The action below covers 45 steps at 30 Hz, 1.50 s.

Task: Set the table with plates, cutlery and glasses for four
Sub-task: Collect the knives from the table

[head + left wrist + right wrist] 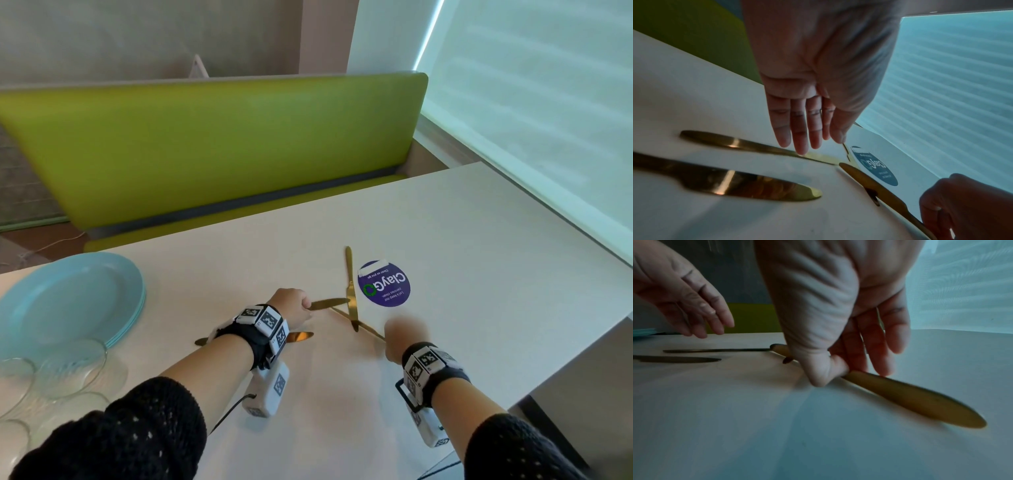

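Now left hand (813, 81) flat-fingered touches one knife (756, 146); right hand (838, 321) pinches another knife (910, 395).

a round purple "claygo" sticker (383, 283) lies just beyond the right hand; a lime-green padded bench (212, 144) stands farther off.

Four knives on the table (479, 240): one (330, 303) just ahead of the left hand (291, 308), one (298, 336) under its wrist, two crossed (352, 318) between the hands. Sticker (385, 286) ahead of the right hand (404, 337). Plates (68, 298) and glasses (65, 370) left of the left hand.
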Each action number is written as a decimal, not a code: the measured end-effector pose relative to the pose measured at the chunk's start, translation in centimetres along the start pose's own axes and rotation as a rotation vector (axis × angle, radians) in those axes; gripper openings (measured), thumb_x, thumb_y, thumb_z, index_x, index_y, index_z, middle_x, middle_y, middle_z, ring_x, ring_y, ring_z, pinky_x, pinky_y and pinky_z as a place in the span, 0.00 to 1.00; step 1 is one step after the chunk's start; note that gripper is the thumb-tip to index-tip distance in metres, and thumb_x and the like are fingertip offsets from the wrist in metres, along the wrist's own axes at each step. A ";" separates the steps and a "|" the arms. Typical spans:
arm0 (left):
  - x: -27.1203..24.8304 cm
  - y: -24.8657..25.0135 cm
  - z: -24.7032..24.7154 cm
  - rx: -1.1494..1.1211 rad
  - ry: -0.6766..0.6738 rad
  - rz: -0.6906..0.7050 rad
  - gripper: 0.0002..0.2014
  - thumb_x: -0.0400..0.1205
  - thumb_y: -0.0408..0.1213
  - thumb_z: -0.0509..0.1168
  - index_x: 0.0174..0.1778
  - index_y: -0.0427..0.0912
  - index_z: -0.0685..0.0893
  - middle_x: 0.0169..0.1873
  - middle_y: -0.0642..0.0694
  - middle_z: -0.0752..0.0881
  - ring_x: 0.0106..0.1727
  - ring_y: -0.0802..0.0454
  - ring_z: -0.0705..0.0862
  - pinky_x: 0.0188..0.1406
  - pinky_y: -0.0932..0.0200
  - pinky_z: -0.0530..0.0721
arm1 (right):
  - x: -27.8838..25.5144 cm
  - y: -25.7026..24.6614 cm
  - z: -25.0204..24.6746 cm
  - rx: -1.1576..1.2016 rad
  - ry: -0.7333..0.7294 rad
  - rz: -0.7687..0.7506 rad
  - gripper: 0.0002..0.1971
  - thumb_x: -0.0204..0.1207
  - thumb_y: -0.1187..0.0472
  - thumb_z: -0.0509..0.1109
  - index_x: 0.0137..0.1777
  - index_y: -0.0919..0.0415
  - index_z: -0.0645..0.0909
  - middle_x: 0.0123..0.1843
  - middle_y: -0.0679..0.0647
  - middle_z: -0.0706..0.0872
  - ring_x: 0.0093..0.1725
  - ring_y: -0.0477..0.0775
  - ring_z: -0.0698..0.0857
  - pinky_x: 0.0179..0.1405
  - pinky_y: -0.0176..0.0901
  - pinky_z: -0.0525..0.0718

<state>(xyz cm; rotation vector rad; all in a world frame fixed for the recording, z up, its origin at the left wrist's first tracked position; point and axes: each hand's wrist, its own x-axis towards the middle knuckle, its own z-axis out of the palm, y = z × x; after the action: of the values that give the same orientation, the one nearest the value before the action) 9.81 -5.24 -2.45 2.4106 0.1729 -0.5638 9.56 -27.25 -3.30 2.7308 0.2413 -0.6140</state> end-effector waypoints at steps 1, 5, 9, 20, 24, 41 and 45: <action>0.0 -0.1 0.1 -0.005 0.001 -0.008 0.15 0.81 0.40 0.65 0.63 0.41 0.82 0.62 0.44 0.83 0.63 0.48 0.82 0.62 0.64 0.76 | -0.1 0.1 -0.1 0.001 -0.001 0.004 0.13 0.77 0.63 0.64 0.60 0.61 0.82 0.57 0.54 0.87 0.56 0.54 0.86 0.52 0.40 0.82; 0.1 -0.1 0.0 -0.023 0.022 -0.022 0.15 0.81 0.40 0.65 0.63 0.41 0.82 0.61 0.44 0.84 0.63 0.48 0.82 0.64 0.61 0.78 | -0.2 0.5 -0.5 0.073 -0.051 0.048 0.13 0.76 0.61 0.65 0.58 0.60 0.82 0.53 0.53 0.87 0.52 0.53 0.86 0.48 0.39 0.81; 0.2 0.2 -0.4 -0.058 0.054 -0.018 0.13 0.82 0.40 0.64 0.60 0.40 0.84 0.59 0.43 0.85 0.61 0.46 0.83 0.62 0.58 0.80 | 0.4 1.1 -1.7 0.335 -0.128 0.068 0.10 0.73 0.55 0.70 0.50 0.59 0.84 0.43 0.51 0.85 0.40 0.50 0.83 0.42 0.36 0.84; -0.5 0.9 -0.9 -0.744 -0.124 -0.124 0.14 0.86 0.44 0.57 0.57 0.37 0.81 0.46 0.43 0.85 0.44 0.47 0.85 0.45 0.57 0.85 | 2.1 -6.2 -6.2 1.358 -0.155 -0.157 0.07 0.77 0.64 0.70 0.37 0.59 0.84 0.34 0.52 0.88 0.29 0.46 0.84 0.28 0.34 0.83; -0.8 -1.5 -2.9 -0.815 -0.033 -0.170 0.09 0.86 0.39 0.58 0.50 0.41 0.82 0.41 0.43 0.86 0.42 0.44 0.85 0.51 0.48 0.86 | 2.5 -9.5 -7.4 1.341 -0.170 -0.280 0.08 0.77 0.65 0.68 0.38 0.57 0.84 0.34 0.52 0.87 0.29 0.45 0.82 0.26 0.32 0.81; -0.9 -9.2 -7.1 -0.717 0.231 -0.280 0.07 0.83 0.39 0.61 0.48 0.40 0.81 0.31 0.48 0.76 0.28 0.54 0.72 0.25 0.64 0.71 | 6.2 -13.9 -6.7 -0.020 0.105 -0.496 0.17 0.80 0.67 0.57 0.64 0.60 0.81 0.61 0.57 0.85 0.60 0.58 0.84 0.58 0.46 0.83; -0.3 -9.6 -7.1 -0.701 0.241 -0.271 0.07 0.82 0.38 0.63 0.39 0.43 0.81 0.29 0.49 0.77 0.27 0.54 0.72 0.22 0.65 0.70 | 6.6 -13.9 -7.1 -0.182 0.090 -0.581 0.15 0.79 0.68 0.55 0.57 0.64 0.83 0.55 0.60 0.87 0.56 0.62 0.85 0.50 0.47 0.82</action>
<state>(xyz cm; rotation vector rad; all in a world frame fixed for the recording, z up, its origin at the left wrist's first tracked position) 9.56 6.71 -2.85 1.7656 0.6869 -0.2594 14.95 -11.19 -4.06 2.5013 1.0795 -0.5736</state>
